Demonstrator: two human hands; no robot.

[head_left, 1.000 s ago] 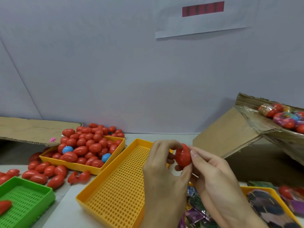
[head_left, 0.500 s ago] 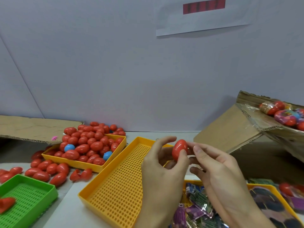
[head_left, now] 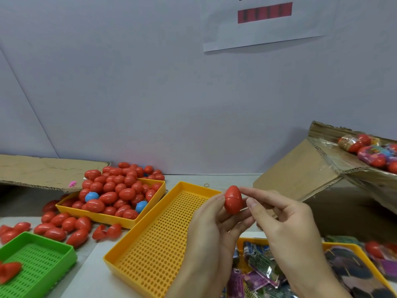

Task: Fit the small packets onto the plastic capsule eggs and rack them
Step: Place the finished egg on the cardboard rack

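1. I see small packets (head_left: 261, 268) heaped in the near right tray (head_left: 341, 247).
2. My left hand (head_left: 211, 231) has its grip pinched on a red capsule egg (head_left: 233, 202), upright above the perforated yellow tray (head_left: 160, 239); the right hand (head_left: 285, 222) touches the egg with straight fingertips.
3. Farther left, red eggs (head_left: 117, 193) fill another tray.

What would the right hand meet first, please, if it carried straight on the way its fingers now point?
The right hand points leftward, and its fingers already reach the red egg that the left hand holds. The egg would be met first, though whether they touch is unclear.
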